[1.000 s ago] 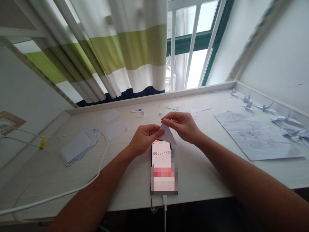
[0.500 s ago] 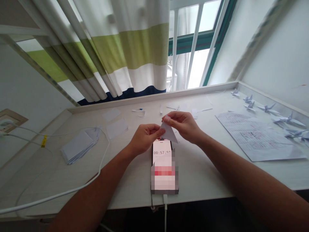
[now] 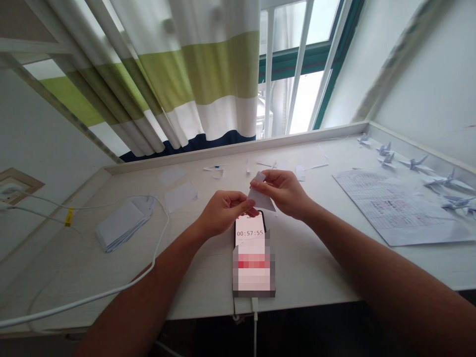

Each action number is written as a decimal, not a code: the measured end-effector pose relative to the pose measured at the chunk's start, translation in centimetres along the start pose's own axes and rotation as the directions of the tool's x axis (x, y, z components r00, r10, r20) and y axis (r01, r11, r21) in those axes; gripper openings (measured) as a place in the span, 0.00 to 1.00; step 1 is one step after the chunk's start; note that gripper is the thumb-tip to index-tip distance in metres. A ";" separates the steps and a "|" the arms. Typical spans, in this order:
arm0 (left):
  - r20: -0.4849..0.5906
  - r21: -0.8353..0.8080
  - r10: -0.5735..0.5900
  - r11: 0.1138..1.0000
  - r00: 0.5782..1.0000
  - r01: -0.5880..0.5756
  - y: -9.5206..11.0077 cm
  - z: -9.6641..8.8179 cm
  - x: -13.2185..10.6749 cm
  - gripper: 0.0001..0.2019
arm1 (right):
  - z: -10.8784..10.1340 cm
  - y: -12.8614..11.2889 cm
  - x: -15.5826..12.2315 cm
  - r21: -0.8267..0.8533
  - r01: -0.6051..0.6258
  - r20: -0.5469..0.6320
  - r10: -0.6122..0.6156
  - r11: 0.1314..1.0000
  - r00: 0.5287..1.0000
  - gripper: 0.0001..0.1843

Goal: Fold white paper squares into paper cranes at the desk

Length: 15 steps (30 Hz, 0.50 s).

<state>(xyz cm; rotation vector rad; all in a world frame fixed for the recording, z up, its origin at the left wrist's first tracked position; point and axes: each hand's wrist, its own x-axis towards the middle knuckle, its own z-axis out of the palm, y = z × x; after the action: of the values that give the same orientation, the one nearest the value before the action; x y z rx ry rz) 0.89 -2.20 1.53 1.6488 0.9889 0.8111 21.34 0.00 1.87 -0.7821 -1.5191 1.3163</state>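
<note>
A small folded piece of white paper [image 3: 262, 201] is held above the desk, between my two hands. My left hand [image 3: 225, 210] pinches its lower left edge between thumb and fingers. With thumb and forefinger, my right hand [image 3: 282, 191] grips its upper part, and the tip sticks out above the thumb. Just below the hands lies a phone [image 3: 251, 248] showing a timer, its lower part blurred out. The folds on the paper's far side are hidden from me.
A stack of white paper [image 3: 121, 223] and loose sheets [image 3: 181, 197] lie left. Paper scraps [image 3: 217, 171] are scattered behind my hands. On the right are a written sheet [image 3: 394, 206] and several paper cranes [image 3: 414, 162]. A white cable [image 3: 156, 248] crosses my left forearm.
My right fingers have shifted slightly on the paper, and its tip now shows above my thumb. The paper has risen a little off the phone's top edge. My left hand has barely moved.
</note>
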 end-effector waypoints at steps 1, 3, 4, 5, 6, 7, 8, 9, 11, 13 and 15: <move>0.014 0.025 0.001 1.000 1.000 -0.002 0.0 0.0 0.0 0.16 | 0.0 -0.1 0.0 -0.001 0.007 0.001 -0.007 1.000 1.000 0.19; 0.021 0.128 0.029 0.991 0.999 -0.031 0.1 -0.1 0.1 0.16 | 0.0 -0.2 -0.1 -0.009 0.027 -0.006 -0.027 1.000 1.000 0.19; 0.001 0.191 0.062 0.980 0.998 -0.061 0.1 -0.2 0.1 0.15 | 0.0 -0.2 -0.1 -0.011 0.033 -0.012 -0.033 0.999 0.999 0.19; -0.034 0.251 0.107 0.963 0.994 -0.095 0.1 -0.2 0.1 0.15 | 0.1 -0.2 -0.1 -0.011 0.033 -0.015 -0.033 0.999 0.999 0.19; -0.078 0.297 0.160 0.946 0.984 -0.130 0.1 -0.3 0.2 0.14 | 0.1 -0.2 -0.1 -0.004 0.032 -0.012 -0.032 0.999 0.999 0.19; -0.119 0.322 0.208 0.933 0.971 -0.160 0.1 -0.3 0.2 0.13 | 0.2 -0.1 -0.1 0.009 0.027 -0.001 -0.027 1.000 1.000 0.19; -0.151 0.328 0.247 0.926 0.957 -0.187 0.1 -0.3 0.2 0.13 | 0.3 -0.1 -0.1 0.030 0.020 0.012 -0.020 0.999 1.000 0.19; -0.170 0.324 0.271 0.924 0.947 -0.206 0.1 -0.3 0.2 0.12 | 0.4 0.0 -0.1 0.050 0.014 0.027 -0.015 0.999 1.000 0.18; -0.171 0.304 0.283 0.926 0.944 -0.223 0.2 -0.2 0.2 0.12 | 0.6 0.2 0.0 0.076 0.016 0.047 -0.020 0.997 0.999 0.17; -0.155 0.284 0.272 0.933 0.950 -0.221 0.3 -0.2 0.1 0.12 | 0.6 0.4 0.0 0.080 0.025 0.054 -0.030 0.996 0.998 0.16; -0.149 0.276 0.266 0.936 0.952 -0.218 0.5 -0.2 0.0 0.13 | 0.5 0.5 0.0 0.069 0.022 0.060 -0.027 0.997 0.998 0.16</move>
<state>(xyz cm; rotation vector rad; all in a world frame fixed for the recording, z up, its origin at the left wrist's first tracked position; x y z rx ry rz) 0.86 -2.22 2.04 1.9746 1.0659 1.0527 20.79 -0.11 1.43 -0.6835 -1.5188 1.3776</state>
